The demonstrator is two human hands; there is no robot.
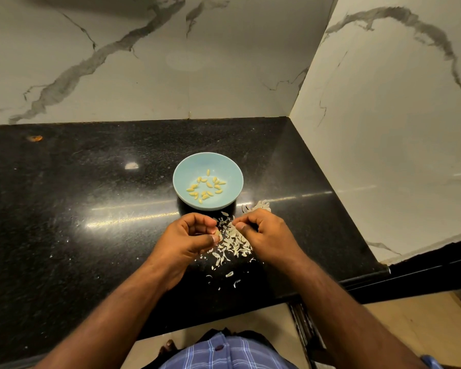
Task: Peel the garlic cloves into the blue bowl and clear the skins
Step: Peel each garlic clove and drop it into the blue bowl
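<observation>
Still mid-peel I'd say: left hand (190, 237) pinches a small pale garlic clove (218, 233), right hand (261, 231) pinches skin over the papery white skin pile (233, 242), next drop it into the round light-blue bowl (225, 205) just beyond.

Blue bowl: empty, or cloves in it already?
Not empty. The blue bowl stands upright on the black counter with a scatter of peeled yellowish cloves on its bottom, far from full.

Home kitchen corner: black granite countertop (64, 209), veined marble-look wall panels (144, 75).
</observation>
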